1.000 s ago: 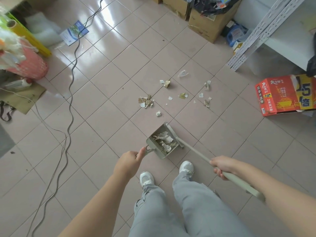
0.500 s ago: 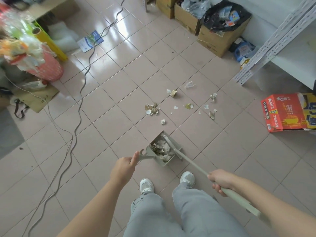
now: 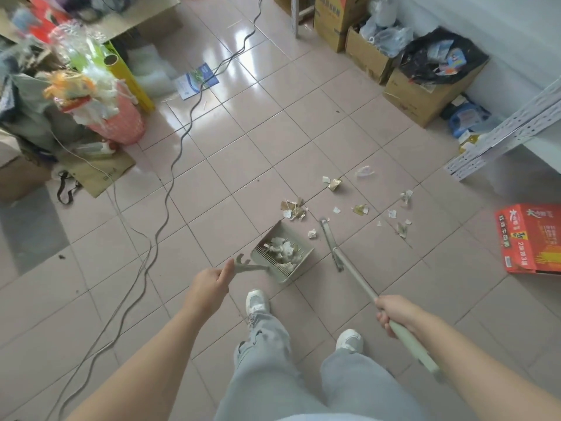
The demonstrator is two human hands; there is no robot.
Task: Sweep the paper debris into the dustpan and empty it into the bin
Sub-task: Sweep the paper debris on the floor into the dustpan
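Note:
My left hand (image 3: 209, 282) grips the handle of a grey-green dustpan (image 3: 299, 238) that rests on the tiled floor in front of my feet, with white paper scraps inside. My right hand (image 3: 394, 311) holds the long handle of a matching broom (image 3: 331, 244), whose head lies on the floor just right of the pan. Paper debris (image 3: 294, 209) lies scattered beyond the pan, stretching to the right as far as more scraps (image 3: 402, 229). A cardboard box lined with a black bag (image 3: 437, 60), full of rubbish, stands at the far right by the wall.
Grey cables (image 3: 170, 183) snake across the floor on the left. A red carton (image 3: 531, 238) lies at the right. White slotted shelf rails (image 3: 501, 138) lean at the right. A pink bag (image 3: 118, 117) and clutter fill the left. More cardboard boxes (image 3: 331, 19) stand along the far wall.
The broom head has come out of the dustpan and now lies on the floor to its right. The view has tilted up, showing more of the far floor and boxes.

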